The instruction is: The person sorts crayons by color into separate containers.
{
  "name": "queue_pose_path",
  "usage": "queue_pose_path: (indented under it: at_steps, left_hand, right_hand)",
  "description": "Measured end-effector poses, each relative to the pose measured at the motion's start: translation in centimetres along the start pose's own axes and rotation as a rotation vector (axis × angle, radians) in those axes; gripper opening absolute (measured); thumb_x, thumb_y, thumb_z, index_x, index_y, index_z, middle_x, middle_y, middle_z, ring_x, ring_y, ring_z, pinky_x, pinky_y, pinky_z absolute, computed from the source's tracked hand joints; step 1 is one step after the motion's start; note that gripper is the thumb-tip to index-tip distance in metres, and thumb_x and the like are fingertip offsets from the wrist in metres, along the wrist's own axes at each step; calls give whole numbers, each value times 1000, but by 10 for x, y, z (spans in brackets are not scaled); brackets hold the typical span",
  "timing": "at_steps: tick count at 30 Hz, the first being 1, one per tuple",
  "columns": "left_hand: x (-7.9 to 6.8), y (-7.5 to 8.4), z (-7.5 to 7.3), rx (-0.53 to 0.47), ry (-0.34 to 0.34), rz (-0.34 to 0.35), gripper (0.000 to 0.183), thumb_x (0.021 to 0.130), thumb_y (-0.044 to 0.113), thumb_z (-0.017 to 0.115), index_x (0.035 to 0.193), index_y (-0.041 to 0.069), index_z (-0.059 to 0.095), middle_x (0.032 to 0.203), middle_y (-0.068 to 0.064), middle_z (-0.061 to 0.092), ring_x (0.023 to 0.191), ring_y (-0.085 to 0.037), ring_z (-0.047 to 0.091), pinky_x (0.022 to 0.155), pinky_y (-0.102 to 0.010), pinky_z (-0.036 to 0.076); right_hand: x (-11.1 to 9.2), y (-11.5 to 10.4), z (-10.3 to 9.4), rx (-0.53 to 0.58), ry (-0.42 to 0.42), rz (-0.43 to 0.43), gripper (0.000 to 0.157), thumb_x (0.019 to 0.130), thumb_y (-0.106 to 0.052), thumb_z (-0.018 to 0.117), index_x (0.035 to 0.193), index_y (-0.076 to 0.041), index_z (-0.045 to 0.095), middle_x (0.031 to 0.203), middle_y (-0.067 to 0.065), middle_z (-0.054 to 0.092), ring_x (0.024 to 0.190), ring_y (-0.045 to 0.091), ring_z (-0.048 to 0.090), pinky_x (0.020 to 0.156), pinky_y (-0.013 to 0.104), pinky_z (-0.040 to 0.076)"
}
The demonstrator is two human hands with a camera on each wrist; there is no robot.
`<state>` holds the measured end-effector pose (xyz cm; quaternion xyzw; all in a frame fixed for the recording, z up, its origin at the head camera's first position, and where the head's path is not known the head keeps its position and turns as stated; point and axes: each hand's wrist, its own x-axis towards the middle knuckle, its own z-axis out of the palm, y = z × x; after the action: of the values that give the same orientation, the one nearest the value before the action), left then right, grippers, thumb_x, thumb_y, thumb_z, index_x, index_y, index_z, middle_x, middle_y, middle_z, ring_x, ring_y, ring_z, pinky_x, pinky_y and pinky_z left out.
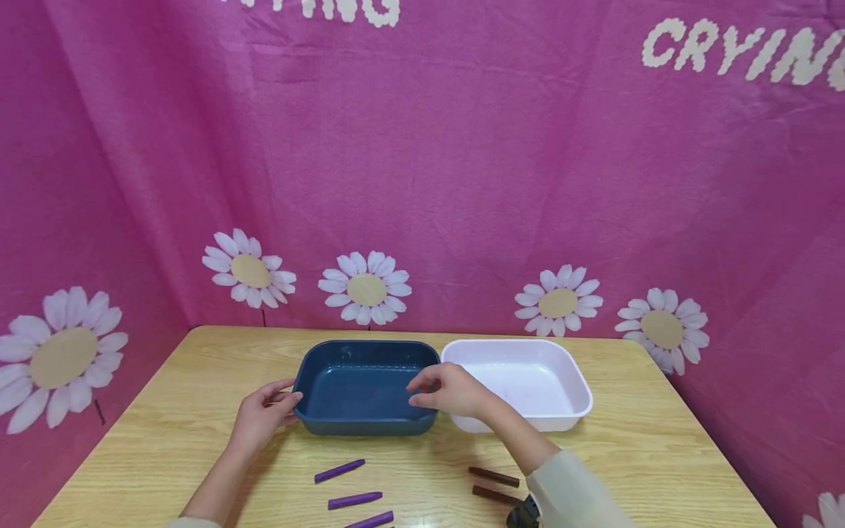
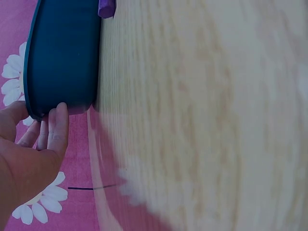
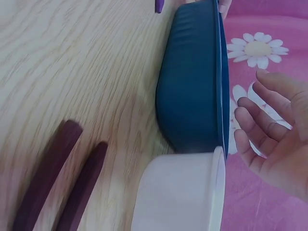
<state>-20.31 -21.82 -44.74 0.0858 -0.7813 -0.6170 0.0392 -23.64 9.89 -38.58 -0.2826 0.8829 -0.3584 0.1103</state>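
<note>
A dark blue tray [image 1: 366, 427] stands on the table beside a white tray [image 1: 554, 423], their ends touching or nearly so. My left hand [image 1: 260, 416] grips the blue tray's left end, the thumb at the rim and the fingers against the outer wall; the left wrist view shows this hand [image 2: 36, 154] at the tray's corner. Above the blue tray's right end, near the white tray, hovers my right hand [image 1: 455, 390]. Its fingers are loosely bent and apart from the thumb, with nothing between them, as the hand [image 3: 276, 130] in the right wrist view also shows.
Purple crayons [image 1: 355, 500] lie in front of the blue tray. Two brown crayons [image 1: 494, 477] lie before the white tray, close to the right forearm. A pink cloth with daisies [image 1: 366, 289] hangs behind the wooden table [image 1: 634, 440].
</note>
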Motion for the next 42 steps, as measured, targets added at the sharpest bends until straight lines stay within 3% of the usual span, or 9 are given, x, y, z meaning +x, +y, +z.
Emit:
queue_pose_path:
  at_steps: [15,21,36,42]
  left_hand:
    - [2,-2,-1,-3,-2,-1,47,90,17,63,129,-5,50,95,-7,66,72,-1,64,73,-28,56]
    - [2,-2,-1,0,-9,-1,46,90,16,62,130,-5,50,95,-7,65,73,-2,64,73,-28,56]
    - [3,-3,-2,-19,-18,-6,45,90,11,60,130,-6,49,89,-2,64,71,-2,64,72,-26,56]
    - [3,-3,-1,-23,-20,-8,44,90,11,60,130,-6,49,89,-3,65,71,-2,64,71,-25,56]
  right_hand:
    - [-33,10,-17,21,46,-10,23,83,-19,70,101,-4,71,91,3,70,68,13,53,60,20,44]
    - [-49,17,-22,27,73,-14,19,82,-14,69,98,-4,71,83,4,68,66,8,53,59,18,43]
    - [-83,46,-21,62,79,34,19,83,-20,70,97,-7,71,81,0,64,69,3,51,62,18,44]
    - [-96,61,-13,100,77,34,21,83,-18,69,97,-2,70,81,2,65,68,1,52,63,18,44]
